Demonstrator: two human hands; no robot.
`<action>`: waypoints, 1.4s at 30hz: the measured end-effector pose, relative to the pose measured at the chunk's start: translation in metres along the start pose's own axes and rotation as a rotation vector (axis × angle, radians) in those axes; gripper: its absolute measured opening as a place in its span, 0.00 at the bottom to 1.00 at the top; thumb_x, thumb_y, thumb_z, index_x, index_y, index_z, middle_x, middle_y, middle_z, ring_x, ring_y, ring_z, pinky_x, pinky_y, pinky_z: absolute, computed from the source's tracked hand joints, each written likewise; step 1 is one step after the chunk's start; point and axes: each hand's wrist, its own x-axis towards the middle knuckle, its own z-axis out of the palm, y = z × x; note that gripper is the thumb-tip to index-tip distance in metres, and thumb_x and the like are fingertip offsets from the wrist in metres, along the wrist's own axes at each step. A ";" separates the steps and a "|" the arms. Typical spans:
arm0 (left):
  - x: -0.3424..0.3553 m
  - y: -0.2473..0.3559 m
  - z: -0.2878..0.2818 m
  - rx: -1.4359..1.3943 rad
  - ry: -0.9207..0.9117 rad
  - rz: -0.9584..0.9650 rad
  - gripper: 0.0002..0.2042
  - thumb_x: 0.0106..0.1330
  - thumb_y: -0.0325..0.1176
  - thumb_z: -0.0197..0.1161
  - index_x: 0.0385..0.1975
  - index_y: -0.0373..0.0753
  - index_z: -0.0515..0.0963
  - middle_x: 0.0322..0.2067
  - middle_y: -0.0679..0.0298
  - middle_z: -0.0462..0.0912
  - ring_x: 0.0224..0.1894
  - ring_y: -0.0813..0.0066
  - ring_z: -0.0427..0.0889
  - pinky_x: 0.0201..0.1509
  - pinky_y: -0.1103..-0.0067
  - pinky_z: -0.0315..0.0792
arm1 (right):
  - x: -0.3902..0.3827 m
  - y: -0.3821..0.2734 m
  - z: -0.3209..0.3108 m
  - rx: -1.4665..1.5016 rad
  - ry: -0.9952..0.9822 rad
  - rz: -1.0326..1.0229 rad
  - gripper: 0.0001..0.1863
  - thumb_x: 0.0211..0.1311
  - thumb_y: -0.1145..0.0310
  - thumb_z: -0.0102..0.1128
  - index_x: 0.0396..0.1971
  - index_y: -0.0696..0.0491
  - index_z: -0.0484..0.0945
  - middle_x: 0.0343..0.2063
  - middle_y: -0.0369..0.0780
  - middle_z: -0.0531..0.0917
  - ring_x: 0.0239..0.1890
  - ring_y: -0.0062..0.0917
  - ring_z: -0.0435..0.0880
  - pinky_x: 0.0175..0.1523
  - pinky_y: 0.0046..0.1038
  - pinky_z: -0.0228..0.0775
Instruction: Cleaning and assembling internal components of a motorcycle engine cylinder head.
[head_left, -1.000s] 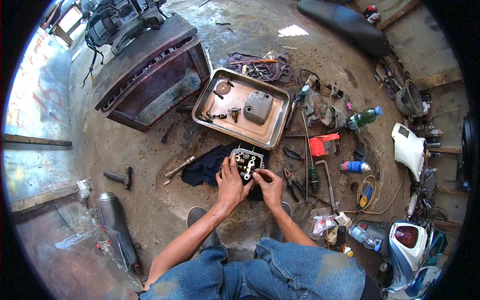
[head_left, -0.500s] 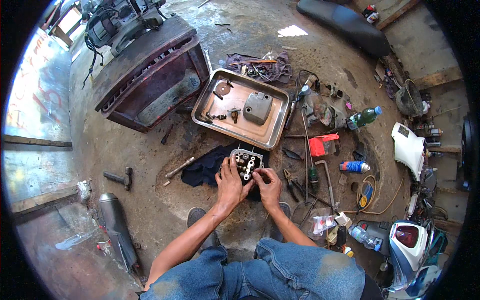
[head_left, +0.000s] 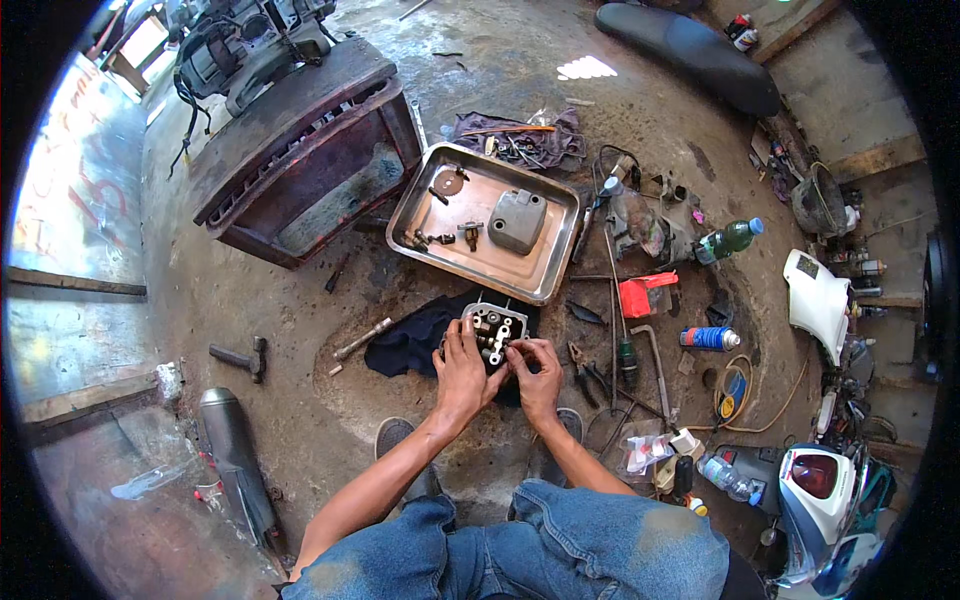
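We crouch over grey metal engine cylinder head (head_left: 494, 328), resting on dark cloth (head_left: 415, 340) that shields it from dirty concrete floor (head_left: 300, 400). Left hand (head_left: 462, 368) clasps its side, steadying; right hand (head_left: 535, 372) pinches small fitting. Steel parts tray (head_left: 420, 215) near, within reach.

Left hand (head_left: 462, 372) and right hand (head_left: 538, 378) grip the engine part (head_left: 493, 328) on a dark cloth (head_left: 412, 342), near the tray (head_left: 548, 275).

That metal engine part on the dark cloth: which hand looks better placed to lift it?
Probably the left hand: it wraps the engine part's side on the dark cloth, while the right hand only fingers its near edge.
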 end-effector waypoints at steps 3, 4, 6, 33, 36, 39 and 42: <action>0.001 0.001 0.001 -0.020 0.018 0.020 0.55 0.58 0.53 0.77 0.76 0.29 0.51 0.69 0.39 0.60 0.69 0.38 0.66 0.64 0.44 0.64 | 0.002 0.004 -0.007 -0.014 -0.033 -0.028 0.10 0.62 0.69 0.77 0.41 0.57 0.89 0.39 0.36 0.82 0.35 0.22 0.81 0.44 0.27 0.74; 0.001 0.001 0.001 -0.020 0.018 0.020 0.55 0.58 0.53 0.77 0.76 0.29 0.51 0.69 0.39 0.60 0.69 0.38 0.66 0.64 0.44 0.64 | 0.003 0.004 -0.008 -0.013 -0.033 -0.028 0.10 0.62 0.69 0.77 0.41 0.57 0.89 0.39 0.36 0.82 0.35 0.22 0.81 0.44 0.27 0.74; 0.001 0.002 0.001 -0.020 0.006 0.005 0.55 0.58 0.54 0.77 0.76 0.29 0.51 0.69 0.39 0.60 0.69 0.38 0.66 0.64 0.44 0.64 | 0.004 0.004 -0.008 -0.027 -0.044 -0.008 0.10 0.60 0.71 0.77 0.41 0.56 0.89 0.40 0.36 0.81 0.36 0.22 0.80 0.44 0.27 0.74; 0.000 -0.001 -0.001 0.036 0.020 0.017 0.56 0.58 0.53 0.78 0.76 0.29 0.49 0.69 0.39 0.60 0.69 0.39 0.68 0.64 0.44 0.65 | 0.008 -0.001 -0.008 -0.007 -0.050 -0.015 0.09 0.61 0.71 0.76 0.40 0.56 0.90 0.41 0.37 0.80 0.42 0.24 0.84 0.48 0.28 0.76; 0.001 0.003 0.001 0.050 0.023 0.017 0.56 0.58 0.53 0.78 0.77 0.29 0.49 0.69 0.39 0.60 0.68 0.39 0.68 0.64 0.45 0.66 | 0.008 0.001 -0.011 0.002 -0.047 -0.057 0.09 0.61 0.72 0.76 0.40 0.56 0.90 0.41 0.37 0.80 0.41 0.24 0.83 0.47 0.28 0.77; 0.001 0.004 0.000 0.023 0.022 0.021 0.56 0.58 0.54 0.77 0.77 0.30 0.49 0.69 0.39 0.60 0.68 0.39 0.68 0.64 0.44 0.65 | 0.008 0.002 -0.012 -0.048 -0.051 -0.056 0.09 0.61 0.71 0.77 0.40 0.56 0.90 0.42 0.37 0.80 0.40 0.23 0.83 0.46 0.28 0.77; 0.002 0.003 -0.003 -0.009 0.006 0.016 0.56 0.58 0.54 0.77 0.77 0.30 0.49 0.69 0.39 0.60 0.69 0.38 0.68 0.64 0.43 0.65 | 0.008 0.007 -0.009 -0.088 -0.027 -0.082 0.08 0.60 0.73 0.77 0.39 0.58 0.89 0.40 0.37 0.81 0.39 0.22 0.82 0.47 0.25 0.75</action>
